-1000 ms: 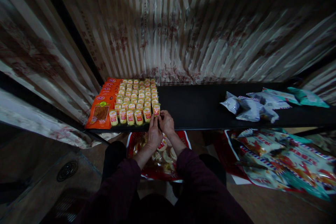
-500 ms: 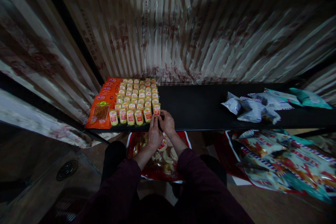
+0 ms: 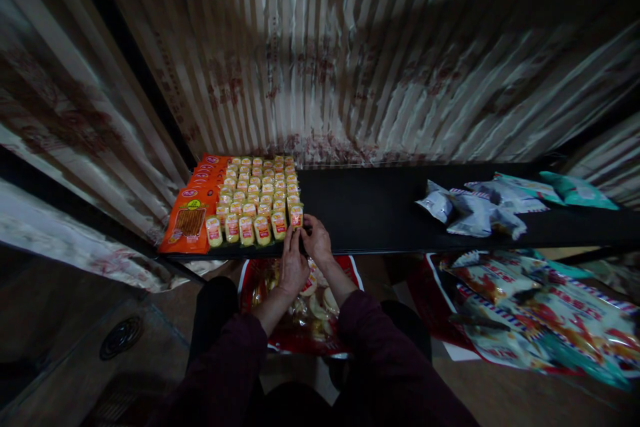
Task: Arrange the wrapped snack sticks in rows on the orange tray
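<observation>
One yellow cake (image 3: 296, 216), clear-wrapped and red-labelled, is standing on the black shelf (image 3: 360, 210) at twelve o'clock from the left hand (image 3: 294, 268) and right hand (image 3: 318, 242), ending a front row of six. Fingers are bunching at its lower edge, barely parted; whether they're gripping, I cannot tell.

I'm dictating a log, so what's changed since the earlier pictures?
Only the view shifted slightly, so the shelf sits lower in the picture. Nothing clearly moved on it. The left hand and right hand remain at the front-right wrapped snack, their grip unclear. The orange packets and silvery bags stayed put.
</observation>
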`<control>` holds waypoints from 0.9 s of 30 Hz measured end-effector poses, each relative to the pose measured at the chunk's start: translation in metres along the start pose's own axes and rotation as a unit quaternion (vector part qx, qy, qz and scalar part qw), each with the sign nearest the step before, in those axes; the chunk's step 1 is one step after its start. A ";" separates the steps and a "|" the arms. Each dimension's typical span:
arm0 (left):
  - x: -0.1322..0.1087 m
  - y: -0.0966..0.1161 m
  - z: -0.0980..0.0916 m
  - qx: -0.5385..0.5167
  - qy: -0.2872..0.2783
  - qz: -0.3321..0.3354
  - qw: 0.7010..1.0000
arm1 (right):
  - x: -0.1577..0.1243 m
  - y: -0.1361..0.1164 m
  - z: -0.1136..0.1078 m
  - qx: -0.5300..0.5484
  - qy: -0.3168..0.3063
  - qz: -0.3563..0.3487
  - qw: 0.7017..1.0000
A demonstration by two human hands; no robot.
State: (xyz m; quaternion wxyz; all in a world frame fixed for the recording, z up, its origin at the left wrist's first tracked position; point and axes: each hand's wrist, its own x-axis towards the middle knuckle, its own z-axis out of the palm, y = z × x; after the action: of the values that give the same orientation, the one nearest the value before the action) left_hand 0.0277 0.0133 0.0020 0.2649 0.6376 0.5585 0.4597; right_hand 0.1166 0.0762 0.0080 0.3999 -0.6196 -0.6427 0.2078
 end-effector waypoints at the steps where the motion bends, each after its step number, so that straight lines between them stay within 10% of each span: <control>1: 0.000 0.000 0.000 -0.002 0.000 -0.002 1.000 | 0.000 0.000 0.000 -0.003 -0.005 -0.002 1.000; 27: 0.002 0.002 0.001 0.003 0.008 -0.006 1.000 | -0.004 -0.011 -0.006 0.040 -0.021 -0.024 0.999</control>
State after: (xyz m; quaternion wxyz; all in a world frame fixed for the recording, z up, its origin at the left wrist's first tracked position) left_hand 0.0295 0.0150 0.0043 0.2616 0.6316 0.5653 0.4615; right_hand 0.1134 0.0692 0.0187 0.4156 -0.5833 -0.6567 0.2361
